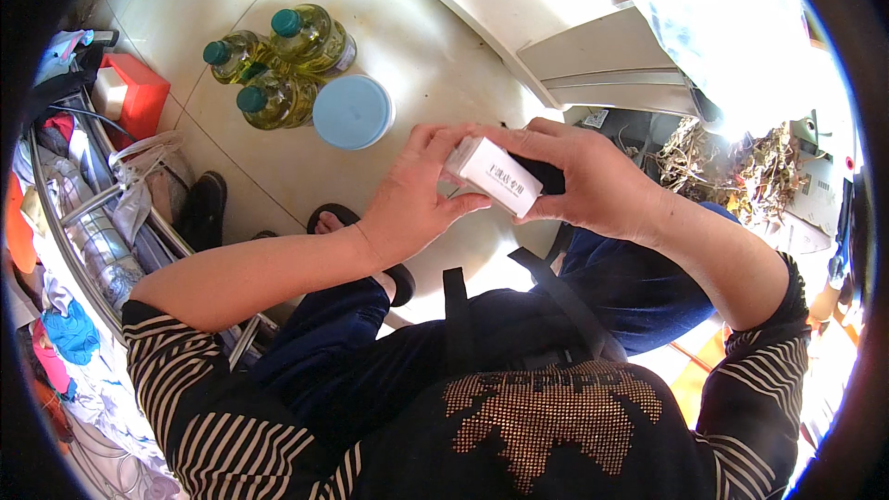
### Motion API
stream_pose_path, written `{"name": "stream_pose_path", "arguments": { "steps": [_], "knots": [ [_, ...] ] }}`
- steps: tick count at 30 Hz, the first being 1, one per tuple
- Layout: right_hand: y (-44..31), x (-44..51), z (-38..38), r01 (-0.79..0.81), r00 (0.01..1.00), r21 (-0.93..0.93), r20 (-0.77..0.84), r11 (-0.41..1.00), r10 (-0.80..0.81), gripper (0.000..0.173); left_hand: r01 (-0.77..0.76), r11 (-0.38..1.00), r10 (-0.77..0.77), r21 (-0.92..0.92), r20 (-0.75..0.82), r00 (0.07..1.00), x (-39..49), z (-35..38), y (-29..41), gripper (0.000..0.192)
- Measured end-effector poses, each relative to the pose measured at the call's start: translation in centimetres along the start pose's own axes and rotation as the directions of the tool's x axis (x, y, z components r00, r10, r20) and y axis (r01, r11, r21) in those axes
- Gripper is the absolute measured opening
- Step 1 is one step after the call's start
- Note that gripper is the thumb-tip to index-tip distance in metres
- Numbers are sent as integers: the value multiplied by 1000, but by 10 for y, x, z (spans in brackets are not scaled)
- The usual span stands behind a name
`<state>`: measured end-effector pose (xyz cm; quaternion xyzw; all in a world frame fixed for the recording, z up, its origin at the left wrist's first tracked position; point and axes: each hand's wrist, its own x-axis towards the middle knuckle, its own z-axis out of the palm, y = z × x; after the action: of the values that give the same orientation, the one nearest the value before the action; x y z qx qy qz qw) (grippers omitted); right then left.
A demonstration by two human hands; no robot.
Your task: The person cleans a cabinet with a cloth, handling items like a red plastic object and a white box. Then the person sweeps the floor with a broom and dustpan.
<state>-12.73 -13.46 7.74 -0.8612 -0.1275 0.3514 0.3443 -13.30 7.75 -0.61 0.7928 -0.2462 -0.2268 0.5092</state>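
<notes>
A small white box [496, 177] with printed writing is held in front of me, above the tiled floor. My right hand [590, 177] grips its right end between thumb and fingers. My left hand [420, 191] is at its left end, fingers on the far side and thumb near the lower edge; something clear or pale shows beside the box there. Beyond my left hand stand several bottles of yellow-green liquid [312, 42] with green caps, and a round tub with a light blue lid [352, 112] touches or nearly touches them.
At the left are a metal-framed rack [104, 194] with bags and cloth, a red box [142, 97] and a dark shoe [203, 210]. A pale cabinet panel [604, 48] stands at the upper right, with dried plant matter [729, 167] below it. My knees and sandalled foot are beneath my arms.
</notes>
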Motion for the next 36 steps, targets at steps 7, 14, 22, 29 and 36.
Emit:
{"name": "stream_pose_path", "arguments": {
  "steps": [7, 14, 22, 29, 36],
  "knots": [
    [-5, -2, 1, 9, 995, -133, 96, 991, 4, 76, 31, 1000, -31, 3, 8, 999, -4, 9, -5, 50],
    [0, -2, 1, 108, 994, -88, 0, 990, -108, 67, 61, 998, -61, -17, 4, 998, -3, 9, -7, 47],
    [4, 5, -13, -126, 992, 204, 32, 971, 122, 53, 255, 934, -240, -248, 90, 967, 5, 7, -3, 46],
    [10, 7, -12, -35, 999, 280, -27, 959, 44, 41, 445, 860, -377, -248, 278, 883, 8, 0, 10, 55],
    [18, 7, -20, -173, 985, 387, 60, 906, 162, 44, 315, 896, -270, -313, 179, 946, 9, 3, 8, 76]
  ]
}}
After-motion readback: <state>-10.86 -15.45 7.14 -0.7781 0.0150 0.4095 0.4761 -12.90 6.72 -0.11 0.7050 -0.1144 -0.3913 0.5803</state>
